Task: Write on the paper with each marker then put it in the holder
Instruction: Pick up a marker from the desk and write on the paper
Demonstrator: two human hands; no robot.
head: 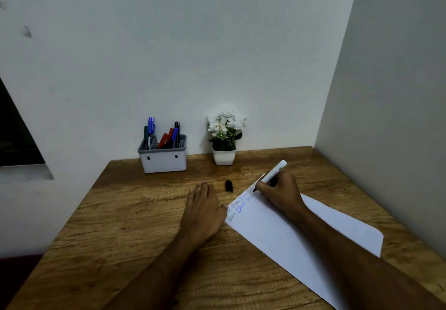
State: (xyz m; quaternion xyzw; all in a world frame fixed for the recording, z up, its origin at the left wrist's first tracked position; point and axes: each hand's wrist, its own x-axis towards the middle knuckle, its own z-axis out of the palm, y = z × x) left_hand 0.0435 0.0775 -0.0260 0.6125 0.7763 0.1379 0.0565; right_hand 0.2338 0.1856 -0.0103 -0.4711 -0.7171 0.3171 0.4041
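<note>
A white sheet of paper (277,235) lies slanted on the wooden desk, with several handwritten words along its far left edge. My right hand (281,194) grips a white marker (275,171), its black tip touching the paper's upper corner. My left hand (205,209) rests flat on the desk, fingers together, its thumb pressing the paper's left edge. The marker's black cap (229,185) lies on the desk between my hands. A white and grey holder (164,161) stands at the back against the wall with several blue, red, green and black markers in it.
A small white pot with white flowers (225,138) stands at the back, right of the holder. The wooden desk (125,237) fits into a corner, with a wall close on the right (386,92) and its left edge dropping off.
</note>
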